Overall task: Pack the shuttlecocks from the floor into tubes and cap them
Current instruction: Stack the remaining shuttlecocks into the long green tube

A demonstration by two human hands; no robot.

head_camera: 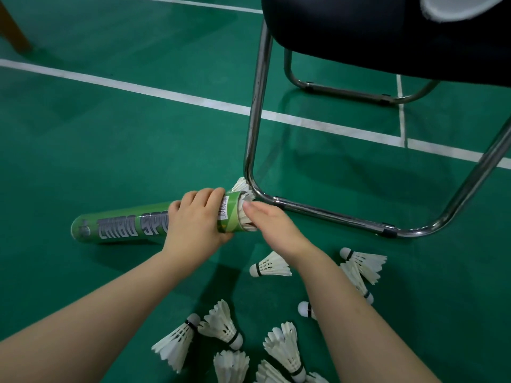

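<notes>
Down on the green floor (pixel 110 147) we go, and the tube (pixel 124 225) is lying on its side, closed end off to the left, open mouth pointing right towards the chair leg (pixel 255 106). The left grip (pixel 197 217) is wrapped firmly round the tube just behind the mouth, fingers curled over the top, right beside the barcode label. At the mouth itself, a shuttlecock (pixel 242 186) has its white feathers fanning out of the opening, just beside the bend of the chrome leg. The right grip (pixel 268 225) is up against those feathers, thumb laid out straight along the top. The fingers are tucked out of sight behind the hand, so I cannot tell whether they pinch the feathers or simply press on them.

Nearer the person, plenty of loose shuttlecocks lie scattered on the floor. One lone shuttlecock (pixel 272 265) lies on its side just under the right wrist, cork pointing left. A small pile (pixel 365 262) sits to the right of the forearm. Another cluster (pixel 222 324) lies between the two forearms, feathers pointing every which way, some touching.

The chair's dark seat (pixel 387 31) fills the top right, and a white court line (pixel 166 94) runs across the floor behind the tube.
</notes>
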